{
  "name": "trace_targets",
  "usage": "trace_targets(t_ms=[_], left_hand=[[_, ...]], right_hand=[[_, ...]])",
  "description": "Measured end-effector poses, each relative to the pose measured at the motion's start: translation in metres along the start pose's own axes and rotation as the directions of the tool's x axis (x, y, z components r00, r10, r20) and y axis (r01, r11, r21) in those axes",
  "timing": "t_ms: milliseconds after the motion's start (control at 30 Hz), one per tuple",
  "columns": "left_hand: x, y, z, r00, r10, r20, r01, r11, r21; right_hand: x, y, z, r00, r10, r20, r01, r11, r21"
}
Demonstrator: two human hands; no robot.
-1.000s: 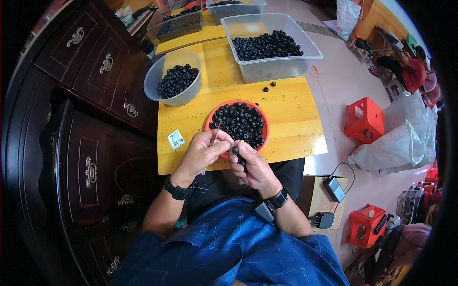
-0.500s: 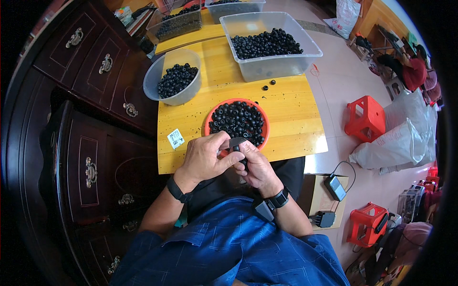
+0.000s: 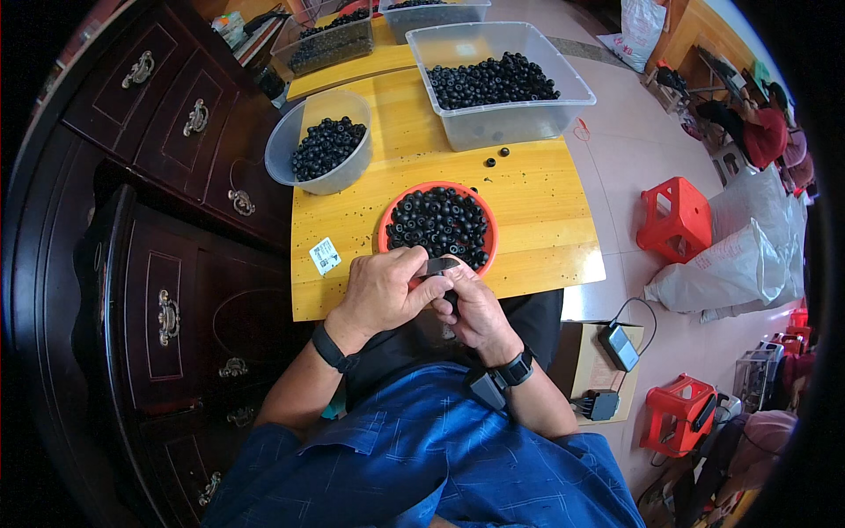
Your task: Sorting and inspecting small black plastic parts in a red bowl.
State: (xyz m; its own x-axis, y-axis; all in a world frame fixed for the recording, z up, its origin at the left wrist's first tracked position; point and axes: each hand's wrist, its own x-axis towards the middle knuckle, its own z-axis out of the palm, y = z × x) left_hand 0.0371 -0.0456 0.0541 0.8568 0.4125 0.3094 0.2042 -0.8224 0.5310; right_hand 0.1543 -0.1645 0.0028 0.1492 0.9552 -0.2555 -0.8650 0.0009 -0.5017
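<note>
Both my hands meet over the near rim of an orange bowl [image 3: 493, 231] filled with small black ring-shaped parts [image 3: 440, 220]. Fingers and thumb of my left hand [image 3: 380, 286] are pinched together on a small black part, mostly hidden by the fingertips. My right hand [image 3: 480, 315] is closed around a knife; its short grey blade [image 3: 440, 264] shows between the two thumbs, pointing toward my left hand. A dark piece [image 3: 451, 299], perhaps the knife's handle, shows among the right fingers.
On the yellow table [image 3: 528, 211] stand a round clear tub [image 3: 339, 182] and a large clear bin [image 3: 502, 132], both holding black parts. Two loose black parts [image 3: 490, 163] and a white label [image 3: 324, 256] lie there. A dark cabinet [image 3: 167, 264] stands left, red stools [image 3: 673, 220] right.
My hands have barely moved. The blade has turned slightly between the thumbs, and the black part beside the left thumb is now more hidden.
</note>
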Motion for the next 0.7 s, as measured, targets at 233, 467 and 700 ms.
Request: trace_targets(t_ms=[233, 467, 700], left_hand=[[-0.002, -0.003, 0.006, 0.999, 0.043, -0.009, -0.043, 0.999, 0.024], [0.002, 0.014, -0.010, 0.986, -0.166, -0.030, 0.147, 0.930, -0.336], [-0.004, -0.003, 0.007, 0.959, -0.198, 0.204, 0.280, 0.535, -0.797]], right_hand=[[0.002, 0.002, 0.000, 0.999, -0.050, -0.014, 0.049, 0.997, -0.054], [-0.001, -0.002, 0.000, 0.999, -0.018, -0.035, 0.018, 1.000, 0.000], [-0.002, -0.006, 0.002, 1.000, 0.007, -0.006, -0.007, 0.997, -0.079]])
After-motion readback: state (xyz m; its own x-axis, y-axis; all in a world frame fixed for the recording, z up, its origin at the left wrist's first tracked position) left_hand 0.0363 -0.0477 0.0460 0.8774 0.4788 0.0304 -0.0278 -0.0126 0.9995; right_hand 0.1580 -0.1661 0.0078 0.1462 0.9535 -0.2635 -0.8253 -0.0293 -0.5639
